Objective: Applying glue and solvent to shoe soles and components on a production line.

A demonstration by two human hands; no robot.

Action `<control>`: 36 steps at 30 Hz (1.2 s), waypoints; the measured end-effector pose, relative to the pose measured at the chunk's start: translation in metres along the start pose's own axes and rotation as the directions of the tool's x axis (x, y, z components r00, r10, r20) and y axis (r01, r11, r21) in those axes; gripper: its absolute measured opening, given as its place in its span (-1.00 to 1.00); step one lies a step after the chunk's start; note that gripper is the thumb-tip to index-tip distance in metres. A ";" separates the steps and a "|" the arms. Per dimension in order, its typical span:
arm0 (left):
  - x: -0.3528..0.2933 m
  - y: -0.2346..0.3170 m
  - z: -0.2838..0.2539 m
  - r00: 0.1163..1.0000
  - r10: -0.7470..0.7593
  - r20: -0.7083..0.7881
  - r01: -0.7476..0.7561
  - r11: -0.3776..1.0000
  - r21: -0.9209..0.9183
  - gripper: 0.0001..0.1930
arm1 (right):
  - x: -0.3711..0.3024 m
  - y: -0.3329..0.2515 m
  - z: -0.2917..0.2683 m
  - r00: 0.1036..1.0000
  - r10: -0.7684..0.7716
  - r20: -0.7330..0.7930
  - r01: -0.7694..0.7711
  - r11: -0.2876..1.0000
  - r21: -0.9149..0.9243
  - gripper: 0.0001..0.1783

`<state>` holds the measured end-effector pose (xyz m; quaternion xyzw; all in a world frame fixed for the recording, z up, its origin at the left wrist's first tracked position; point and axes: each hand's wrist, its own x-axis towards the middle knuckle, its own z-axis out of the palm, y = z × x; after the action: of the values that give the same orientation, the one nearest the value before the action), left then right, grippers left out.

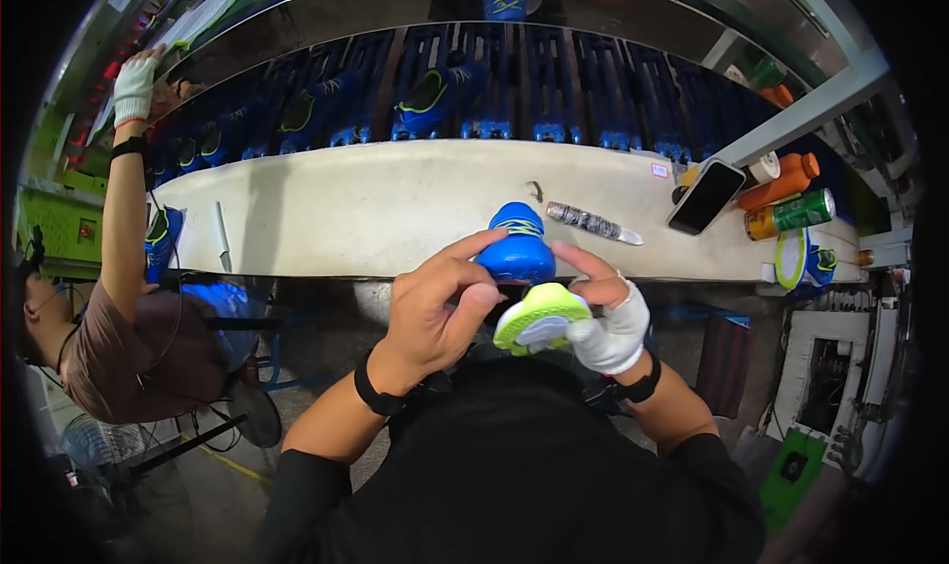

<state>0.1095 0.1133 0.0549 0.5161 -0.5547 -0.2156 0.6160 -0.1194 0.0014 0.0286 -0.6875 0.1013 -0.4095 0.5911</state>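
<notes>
In front of my body, at the near edge of the pale work surface, is a blue shoe upper [519,258] with yellow-green laces. My left hand [435,307] is bare, its fingers bent around the upper's left side. My right hand [610,327], in a white glove that leaves fingertips uncovered, grips a lime-green and white shoe sole [542,319]. The right index finger reaches up beside the upper's right side. Sole and upper sit close together, the sole tilted and nearer to me; whether they are joined, I cannot tell.
Blue racks [484,80] carrying blue shoes [435,94] run behind the work surface [376,198]. A tape-wrapped tool [593,222] lies beyond the upper. At right stand a phone [707,196], an orange bottle [786,180] and a can [806,210]. A co-worker [124,337] sits at left.
</notes>
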 end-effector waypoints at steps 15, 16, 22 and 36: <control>0.005 0.001 -0.005 0.985 0.147 0.089 -0.160 0.974 0.159 -0.63 | 0.008 0.019 0.012 0.986 -0.163 0.027 0.162 0.923 -0.348 -0.55; 0.004 0.001 -0.006 0.985 0.143 0.091 -0.156 0.975 0.157 -0.63 | 0.007 0.020 0.013 0.987 -0.157 0.024 0.156 0.929 -0.336 -0.55; -0.003 -0.006 -0.005 0.999 0.029 0.039 -0.029 0.999 0.019 -0.65 | 0.012 0.020 0.022 0.984 -0.173 -0.035 0.154 0.942 -0.299 -0.62; 0.046 0.061 -0.062 0.920 -0.115 0.375 -0.137 0.802 0.582 -0.39 | 0.042 0.007 0.040 0.994 -0.025 0.107 0.053 0.964 -0.262 -0.53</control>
<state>0.1604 0.1223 0.1386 0.6265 -0.7087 -0.1248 0.2994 -0.0624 0.0028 0.0418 -0.7823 0.1109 -0.3678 0.4903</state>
